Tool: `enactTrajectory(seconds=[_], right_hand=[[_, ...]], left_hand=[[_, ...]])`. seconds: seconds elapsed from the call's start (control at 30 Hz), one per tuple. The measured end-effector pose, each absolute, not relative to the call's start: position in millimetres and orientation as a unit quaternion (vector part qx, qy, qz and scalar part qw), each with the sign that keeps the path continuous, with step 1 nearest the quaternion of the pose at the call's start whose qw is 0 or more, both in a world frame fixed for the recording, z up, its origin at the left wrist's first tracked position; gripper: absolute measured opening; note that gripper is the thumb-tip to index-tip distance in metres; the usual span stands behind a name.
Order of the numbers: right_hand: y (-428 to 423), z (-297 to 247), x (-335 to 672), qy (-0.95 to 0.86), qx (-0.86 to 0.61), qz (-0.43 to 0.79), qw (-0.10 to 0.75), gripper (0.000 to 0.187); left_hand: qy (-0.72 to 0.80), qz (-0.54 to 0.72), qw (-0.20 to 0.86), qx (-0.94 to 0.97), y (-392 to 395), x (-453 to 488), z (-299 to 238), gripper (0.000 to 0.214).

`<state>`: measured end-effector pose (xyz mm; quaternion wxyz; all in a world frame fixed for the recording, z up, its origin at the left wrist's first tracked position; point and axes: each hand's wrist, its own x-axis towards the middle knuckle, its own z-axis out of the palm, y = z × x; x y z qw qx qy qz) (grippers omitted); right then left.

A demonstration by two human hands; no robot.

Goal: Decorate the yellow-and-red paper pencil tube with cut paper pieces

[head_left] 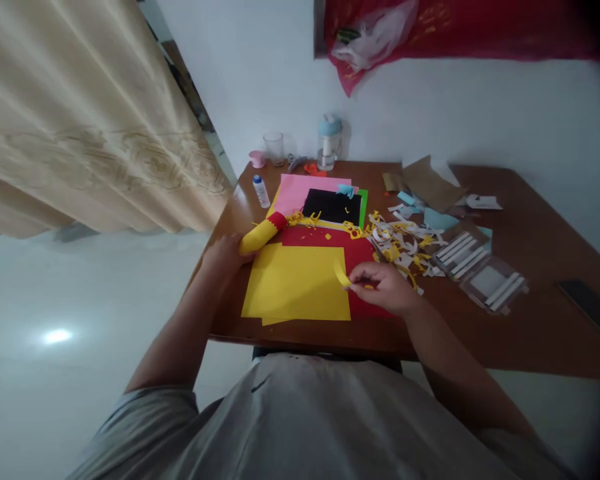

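Observation:
At the table's left edge my left hand (223, 257) is closed around the near end of a yellow paper roll (258, 238) with a red band at its far end. Over the right side of the yellow paper sheets (300, 283), my right hand (383, 285) pinches a short curled yellow paper strip (341, 273) between thumb and fingers. Red paper (363, 267) lies partly under the yellow sheets. Beyond my right hand spreads a heap of yellow and white paper scraps (405, 240).
A glue bottle (261, 192) stands at the left. Behind the sheets lie pink paper (305, 190) and a black sheet (333, 207). A glass (274, 148) and a blue-lidded bottle (329, 143) stand by the wall. An opened pen case (480, 270) and a phone (593, 310) are at right.

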<state>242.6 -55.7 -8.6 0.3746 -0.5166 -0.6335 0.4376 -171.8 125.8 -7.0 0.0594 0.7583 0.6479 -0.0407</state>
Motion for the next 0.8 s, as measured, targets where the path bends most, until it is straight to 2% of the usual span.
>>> enactTrajectory(seconds=[0.17, 0.27, 0.37, 0.5, 0.67, 0.73, 0.8], right_hand=[[-37, -8, 263, -0.63, -0.501, 0.534, 0.257, 0.04], [-18, -11, 281, -0.618, -0.563, 0.503, 0.218, 0.028], [1, -11, 298, -0.596, -0.633, 0.44, 0.222, 0.022], [13, -4, 297, -0.556, -0.656, 0.404, 0.311, 0.03], [12, -4, 248, -0.51, -0.536, 0.457, 0.494, 0.084], [12, -8, 230, -0.477, -0.492, 0.47, 0.556, 0.089], [11, -13, 222, -0.442, -0.471, 0.469, 0.602, 0.08]], left_hand=[[0.668, 0.017, 0.043, 0.743, 112, -167, -6, 0.059], [0.666, 0.066, 0.034, 0.742, 99, -152, -3, 0.061], [0.638, 0.121, 0.032, 0.76, 85, -124, 0, 0.07], [0.568, 0.18, 0.04, 0.802, 70, -70, 1, 0.068], [0.503, 0.244, 0.024, 0.829, 55, -5, -11, 0.061], [0.491, 0.263, 0.015, 0.83, 47, 11, -19, 0.061], [0.479, 0.277, 0.013, 0.833, 41, 19, -26, 0.063]])
